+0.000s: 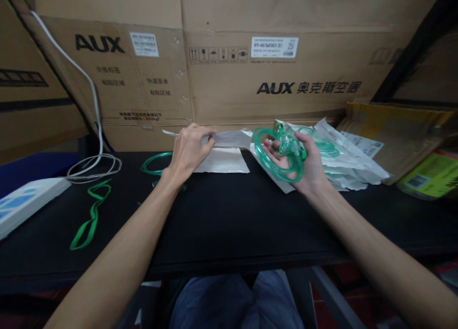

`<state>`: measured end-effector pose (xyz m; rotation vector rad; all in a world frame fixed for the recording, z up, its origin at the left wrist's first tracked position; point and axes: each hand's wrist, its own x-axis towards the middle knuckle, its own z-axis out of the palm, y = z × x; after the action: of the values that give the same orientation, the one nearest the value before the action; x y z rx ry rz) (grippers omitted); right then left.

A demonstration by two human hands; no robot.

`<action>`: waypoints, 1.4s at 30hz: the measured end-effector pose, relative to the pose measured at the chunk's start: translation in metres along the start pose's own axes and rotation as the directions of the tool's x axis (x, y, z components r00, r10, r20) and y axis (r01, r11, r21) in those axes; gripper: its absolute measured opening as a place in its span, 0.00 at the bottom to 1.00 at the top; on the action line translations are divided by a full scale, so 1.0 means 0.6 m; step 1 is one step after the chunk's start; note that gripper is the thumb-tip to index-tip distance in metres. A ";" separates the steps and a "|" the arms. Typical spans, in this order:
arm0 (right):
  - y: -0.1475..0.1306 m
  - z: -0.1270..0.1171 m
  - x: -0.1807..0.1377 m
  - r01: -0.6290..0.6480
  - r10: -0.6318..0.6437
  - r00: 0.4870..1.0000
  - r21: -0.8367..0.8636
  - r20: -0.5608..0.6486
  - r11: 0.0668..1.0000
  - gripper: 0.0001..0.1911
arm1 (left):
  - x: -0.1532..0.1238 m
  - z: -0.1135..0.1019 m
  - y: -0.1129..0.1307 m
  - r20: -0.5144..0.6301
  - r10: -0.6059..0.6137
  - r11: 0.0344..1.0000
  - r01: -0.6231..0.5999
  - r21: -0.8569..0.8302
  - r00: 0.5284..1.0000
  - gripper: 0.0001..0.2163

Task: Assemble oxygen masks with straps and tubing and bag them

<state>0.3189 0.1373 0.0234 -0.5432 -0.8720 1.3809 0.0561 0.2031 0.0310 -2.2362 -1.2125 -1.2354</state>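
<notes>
My left hand [193,148] pinches a clear-and-white peel pouch [231,138] by its edge, stretched out to the right just above the table. In my right hand [311,157], palm up, lies a coil of green plastic tubing [266,159] with a clear green mask-like part [288,139] bunched at its top. Beneath the pouch, a flat white packet [225,160] rests on the table. Another loop of green tubing [145,164] shows behind my left wrist, partly hidden by it, with some clear plastic beside it.
Several white packets with green tubing [352,164] are piled right of my right hand. A green strap [93,214] lies at left, near a white power strip [32,202] and white cable [96,105]. Large cardboard boxes [222,90] stand behind the black table [243,224].
</notes>
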 end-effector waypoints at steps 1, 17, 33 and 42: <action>-0.001 0.000 -0.001 0.021 -0.021 1.000 -0.016 0.003 1.000 0.09 | 0.001 -0.005 -0.001 -0.027 0.008 1.000 -0.008 -0.003 1.000 0.12; -0.029 -0.001 -0.005 0.148 -0.145 0.989 -0.093 0.044 0.985 0.10 | -0.002 -0.019 0.001 0.652 0.101 0.965 0.086 -0.249 0.752 0.19; 0.004 0.010 -0.010 0.024 -0.007 0.997 -0.204 0.082 0.979 0.12 | -0.045 0.019 0.100 0.699 0.284 0.928 -0.005 -0.372 0.656 0.23; 0.003 0.013 -0.012 -0.013 0.029 0.992 -0.124 0.126 0.992 0.12 | -0.057 0.027 0.119 0.693 0.327 0.911 -0.019 -0.412 0.642 0.12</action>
<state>0.3118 0.1294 0.0254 -0.5637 -1.0630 1.3988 0.1124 0.1525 0.0028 -3.2514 -0.9770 -0.4320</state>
